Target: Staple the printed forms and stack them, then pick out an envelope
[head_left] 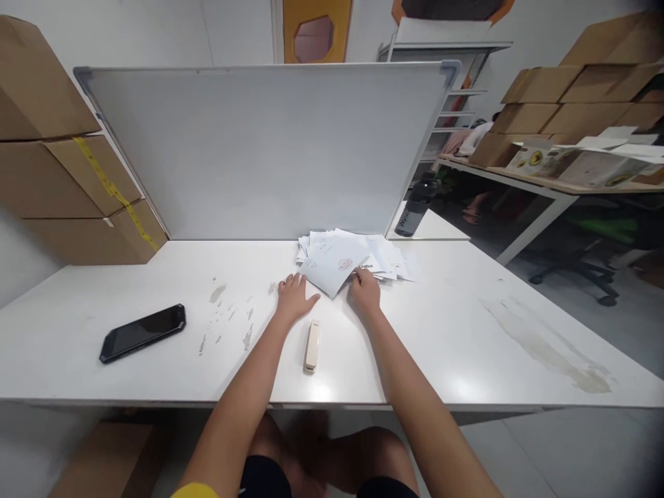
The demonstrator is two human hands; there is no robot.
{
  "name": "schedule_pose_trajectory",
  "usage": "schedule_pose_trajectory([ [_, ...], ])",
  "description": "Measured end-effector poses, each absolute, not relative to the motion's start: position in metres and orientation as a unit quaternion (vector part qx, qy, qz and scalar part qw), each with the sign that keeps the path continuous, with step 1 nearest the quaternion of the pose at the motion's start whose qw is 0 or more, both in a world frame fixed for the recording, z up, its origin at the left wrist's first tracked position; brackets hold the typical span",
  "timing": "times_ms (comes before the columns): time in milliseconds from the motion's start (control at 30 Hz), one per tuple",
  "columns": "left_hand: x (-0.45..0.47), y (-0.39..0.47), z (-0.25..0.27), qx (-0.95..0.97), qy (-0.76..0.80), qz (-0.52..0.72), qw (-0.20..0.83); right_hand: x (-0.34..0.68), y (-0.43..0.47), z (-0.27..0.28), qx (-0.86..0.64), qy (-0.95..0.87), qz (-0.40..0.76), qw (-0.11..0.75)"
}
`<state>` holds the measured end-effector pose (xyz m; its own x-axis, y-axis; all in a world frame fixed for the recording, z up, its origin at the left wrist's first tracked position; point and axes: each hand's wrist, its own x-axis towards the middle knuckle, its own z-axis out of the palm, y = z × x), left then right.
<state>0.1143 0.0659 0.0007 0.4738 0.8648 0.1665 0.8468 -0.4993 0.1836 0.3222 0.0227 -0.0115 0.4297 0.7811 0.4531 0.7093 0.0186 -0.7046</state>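
A pale sheet of paper (332, 264) with a red stamp-like mark lies angled on top of a loose paper pile (391, 259) by the whiteboard's foot. My right hand (366, 293) is closed at the sheet's right edge, gripping it; the fingertips are partly hidden. Flat on the table beside the sheet's left corner rests my left hand (295, 299), its fingers spread and thumb stretched toward the paper. Between my forearms, nearer the front edge, lies a cream stapler (312, 348).
A black phone (142, 333) lies on the white table (440, 346) at left. The whiteboard (270, 152) stands across the back. Cardboard boxes (67, 176) are stacked at left. A dark bottle (416, 205) stands behind the right end of the board.
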Motion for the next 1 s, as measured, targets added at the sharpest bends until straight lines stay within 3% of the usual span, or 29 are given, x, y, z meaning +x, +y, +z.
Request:
schedule_pose_trajectory([
  [133,0.114,0.063,0.007,0.862,0.489,0.12,0.051,0.315,0.024,-0.008,-0.702,-0.59,-0.086,0.39],
  [333,0.116,0.067,0.006,0.865,0.48,0.135,0.049,0.314,0.031,-0.017,-0.708,-0.626,-0.081,0.317],
  [567,0.118,0.072,0.0,0.867,0.45,0.195,0.091,0.315,0.028,-0.014,-0.706,-0.629,-0.117,0.302],
  [700,0.116,0.077,0.005,0.788,0.451,0.325,0.263,0.316,0.026,-0.011,-0.671,-0.65,-0.114,0.338],
  [833,0.107,0.09,0.01,0.496,0.45,0.541,0.508,0.319,0.026,-0.012,-0.64,-0.668,-0.068,0.372],
  [1000,0.086,0.111,0.013,0.342,0.421,0.633,0.553,0.323,0.029,-0.019,-0.585,-0.699,-0.001,0.411],
])
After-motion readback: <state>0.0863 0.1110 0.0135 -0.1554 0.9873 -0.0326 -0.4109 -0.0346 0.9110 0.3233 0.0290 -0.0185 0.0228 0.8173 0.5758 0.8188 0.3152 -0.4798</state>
